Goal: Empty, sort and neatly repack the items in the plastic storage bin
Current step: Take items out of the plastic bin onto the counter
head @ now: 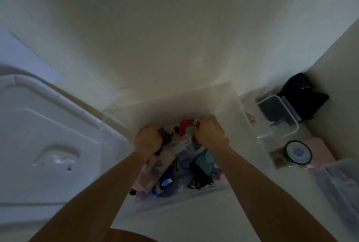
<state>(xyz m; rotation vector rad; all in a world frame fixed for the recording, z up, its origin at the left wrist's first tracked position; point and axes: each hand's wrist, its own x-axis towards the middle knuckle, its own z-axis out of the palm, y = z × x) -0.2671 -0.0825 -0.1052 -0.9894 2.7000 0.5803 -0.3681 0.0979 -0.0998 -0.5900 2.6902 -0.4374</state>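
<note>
Ideally, with the clear storage bin (242, 109) on the floor still full, the left hand (148, 138) fisted on something dark and the right hand (209, 132) gripping a grey-blue strap (196, 123) should lift slowly to avoid snagging neighbours.

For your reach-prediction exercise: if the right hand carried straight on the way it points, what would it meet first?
Probably the far wall of the clear plastic bin. The right hand points away from the person, closed on a grey-blue ring beside an orange piece; depth is unclear.

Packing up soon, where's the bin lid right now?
The white lid lies flat on the floor, left of the clear bin, beside the left hand.
</note>
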